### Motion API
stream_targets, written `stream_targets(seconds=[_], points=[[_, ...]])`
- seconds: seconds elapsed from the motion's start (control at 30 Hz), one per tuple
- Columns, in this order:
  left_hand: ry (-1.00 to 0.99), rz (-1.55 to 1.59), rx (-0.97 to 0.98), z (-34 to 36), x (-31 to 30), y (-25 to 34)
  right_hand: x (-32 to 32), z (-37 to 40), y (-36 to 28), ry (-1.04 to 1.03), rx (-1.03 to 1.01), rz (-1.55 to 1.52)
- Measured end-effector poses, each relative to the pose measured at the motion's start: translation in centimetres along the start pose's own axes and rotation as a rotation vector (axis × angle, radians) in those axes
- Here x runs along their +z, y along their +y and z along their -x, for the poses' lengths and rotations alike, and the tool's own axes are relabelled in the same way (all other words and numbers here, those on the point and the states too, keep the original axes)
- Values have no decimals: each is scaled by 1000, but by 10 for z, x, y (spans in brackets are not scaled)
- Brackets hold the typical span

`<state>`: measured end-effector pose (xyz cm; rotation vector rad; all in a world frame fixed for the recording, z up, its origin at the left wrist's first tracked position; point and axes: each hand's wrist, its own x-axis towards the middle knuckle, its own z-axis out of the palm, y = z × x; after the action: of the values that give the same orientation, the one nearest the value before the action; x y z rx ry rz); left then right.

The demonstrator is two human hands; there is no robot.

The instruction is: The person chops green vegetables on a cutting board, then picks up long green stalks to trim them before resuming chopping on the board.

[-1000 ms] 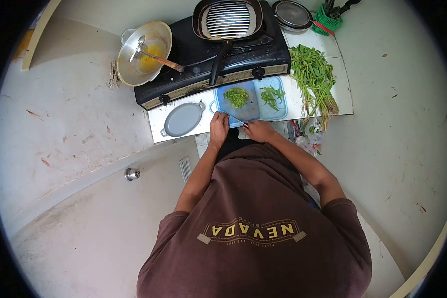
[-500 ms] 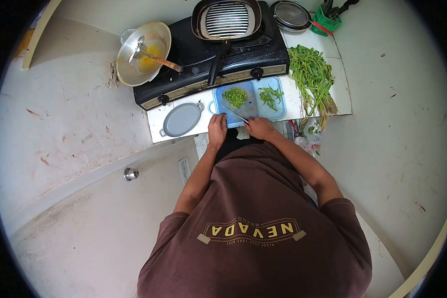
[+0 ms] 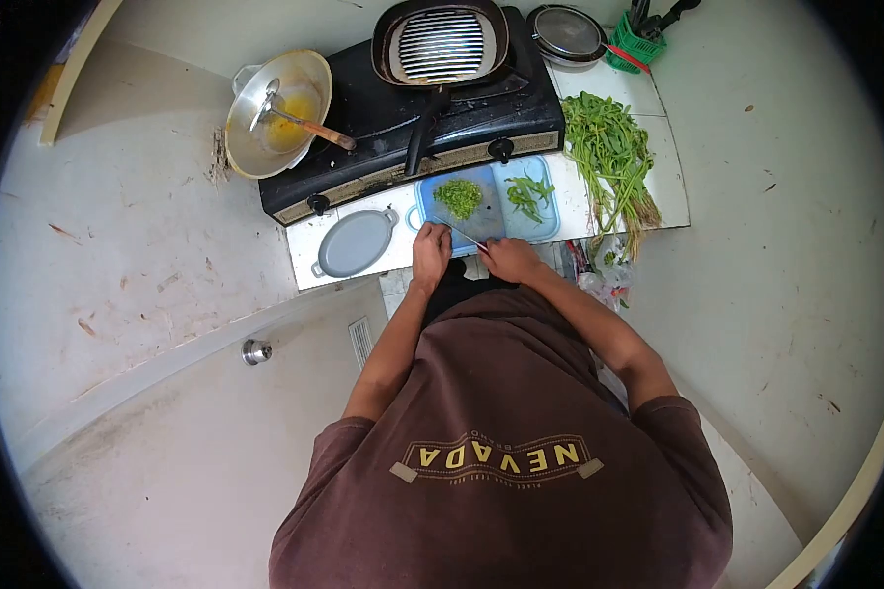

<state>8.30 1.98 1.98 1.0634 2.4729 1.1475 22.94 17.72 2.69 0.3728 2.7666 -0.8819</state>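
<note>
My right hand (image 3: 510, 259) is closed around the handle of a knife (image 3: 468, 238) at the front edge of a blue cutting board (image 3: 487, 224). The thin blade points left, its tip close to the fingers of my left hand (image 3: 431, 255). These fingers are bent together at the board's front left corner; whatever they pinch is too small to make out. A heap of finely chopped greens (image 3: 458, 198) lies on the board just beyond the blade. Loose green leaves (image 3: 528, 196) rest on the lighter right part.
Behind the board stands a black stove (image 3: 363, 118) with a grill pan (image 3: 444, 44) and a wok (image 3: 280, 108) with a ladle. A grey oval plate (image 3: 355, 243) lies to the left. Rooted greens (image 3: 614, 152), a strainer (image 3: 568, 33) and a green basket (image 3: 636, 45) are at the right.
The knife blade has come down toward the board's front edge, with its tip nearer my left fingers. The whole view has shifted slightly. Both hands stay at about the same place.
</note>
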Motion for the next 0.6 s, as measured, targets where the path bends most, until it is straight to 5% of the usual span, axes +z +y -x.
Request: stream_targets(seconds=[0.6], points=[[-12, -28, 37, 7, -4, 0, 6, -9, 2, -11, 23, -4]])
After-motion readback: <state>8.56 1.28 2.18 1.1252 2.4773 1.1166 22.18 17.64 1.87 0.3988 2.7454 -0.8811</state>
